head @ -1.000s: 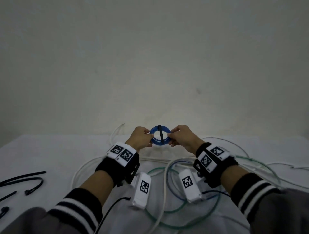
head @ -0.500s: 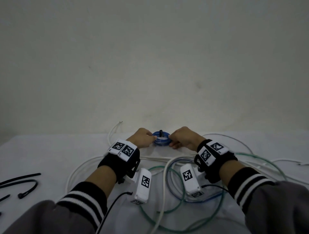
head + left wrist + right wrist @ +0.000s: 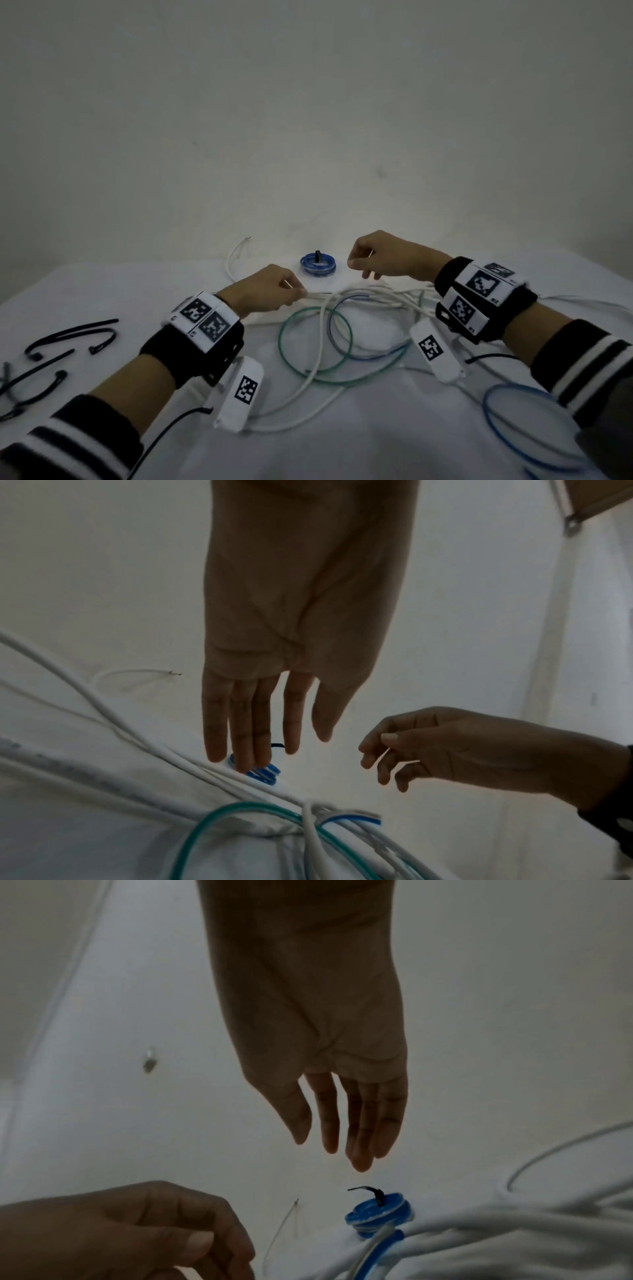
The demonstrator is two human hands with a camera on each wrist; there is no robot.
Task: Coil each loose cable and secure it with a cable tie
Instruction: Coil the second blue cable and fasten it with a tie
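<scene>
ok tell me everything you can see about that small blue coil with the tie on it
The blue coil is a thin, glossy blue cable wound into a small tight ring of several turns. A black cable tie cinches it at one spot, its tail sticking up and curling over. The coil lies flat on the white cloth at the far side, between the two hands; neither hand holds it. White cables run just in front of it.

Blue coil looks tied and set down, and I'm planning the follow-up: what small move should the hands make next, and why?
Probably pick one loose cable, likely the white cable nearest the left hand, and start drawing it out of the tangle. The blue coil lies on the table with its black cable tie on; both hands, including the right hand, hold nothing.
</scene>
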